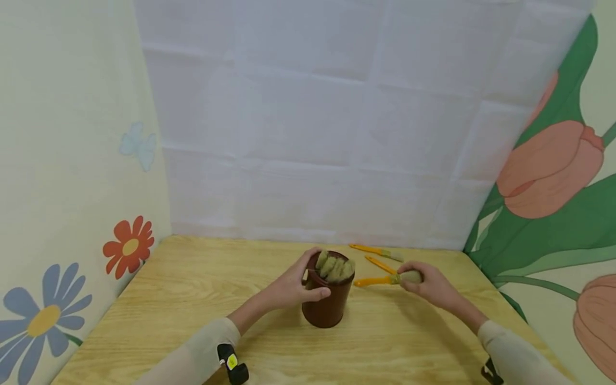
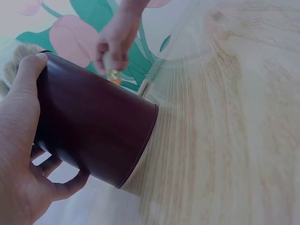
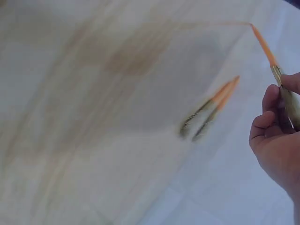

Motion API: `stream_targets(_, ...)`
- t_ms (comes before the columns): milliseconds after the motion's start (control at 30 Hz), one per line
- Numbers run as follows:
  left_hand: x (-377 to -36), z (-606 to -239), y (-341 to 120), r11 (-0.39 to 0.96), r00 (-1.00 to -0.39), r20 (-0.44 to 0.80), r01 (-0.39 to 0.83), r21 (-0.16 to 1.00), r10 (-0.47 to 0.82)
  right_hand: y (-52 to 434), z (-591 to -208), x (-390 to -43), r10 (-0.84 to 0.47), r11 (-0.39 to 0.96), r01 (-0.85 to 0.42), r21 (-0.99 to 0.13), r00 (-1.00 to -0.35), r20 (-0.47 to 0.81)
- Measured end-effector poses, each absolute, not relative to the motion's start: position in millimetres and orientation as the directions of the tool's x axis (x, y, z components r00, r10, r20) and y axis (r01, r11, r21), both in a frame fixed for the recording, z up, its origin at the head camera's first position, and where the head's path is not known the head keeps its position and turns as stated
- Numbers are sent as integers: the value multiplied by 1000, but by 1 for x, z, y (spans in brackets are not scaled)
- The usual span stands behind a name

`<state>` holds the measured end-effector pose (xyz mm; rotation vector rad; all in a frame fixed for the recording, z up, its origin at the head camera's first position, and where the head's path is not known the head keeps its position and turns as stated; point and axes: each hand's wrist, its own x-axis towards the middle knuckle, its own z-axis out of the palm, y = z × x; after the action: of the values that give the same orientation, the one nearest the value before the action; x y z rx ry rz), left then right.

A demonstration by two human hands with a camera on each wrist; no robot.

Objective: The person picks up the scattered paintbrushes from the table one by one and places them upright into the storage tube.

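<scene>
My left hand (image 1: 292, 286) grips a dark brown cylindrical cup (image 1: 327, 306), thumb on one side and fingers on the other near the rim. Several brushes (image 1: 335, 267) stand in the cup with their pale bristles up; their handles are hidden inside. In the left wrist view the cup (image 2: 91, 119) looks smooth, its base close to the table. To the right of the cup, my right hand (image 1: 432, 283) pinches a paintbrush (image 1: 375, 281) near its bristles, the orange handle pointing left toward the cup. The right wrist view shows the fingers around its ferrule (image 3: 277, 75).
Beyond the held brush, two more orange-handled paintbrushes lie on the wooden table (image 1: 192, 299): one farther back (image 1: 368, 248), one nearer (image 1: 382, 265), partly hidden by the right hand. A white sheet (image 1: 308, 133) hangs behind; flower-patterned panels stand at both sides.
</scene>
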<state>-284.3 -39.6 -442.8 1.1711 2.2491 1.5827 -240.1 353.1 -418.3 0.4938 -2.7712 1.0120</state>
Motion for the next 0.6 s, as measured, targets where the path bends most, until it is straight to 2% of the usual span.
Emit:
stream_targets(167,-284,-442,-40,150,-690,281,494,857,667,336,-391,-238,-204,685,-321,-654,-946,251)
stream_targets(300,-285,-441,-39,137,-683,290,498,856,670,327,-364,-236,-182,594,-345,-727,-938,296)
stream_targets(433,-286,-440,-38,113,-668,306,506,855,678,320,-335,-233,-162,557,-401,-727,-911,379)
stream_targets(600,-285,-441,-39,96,-660,306,499,861,686,310,-307,-226,-163,555,-430,-712,-895,414)
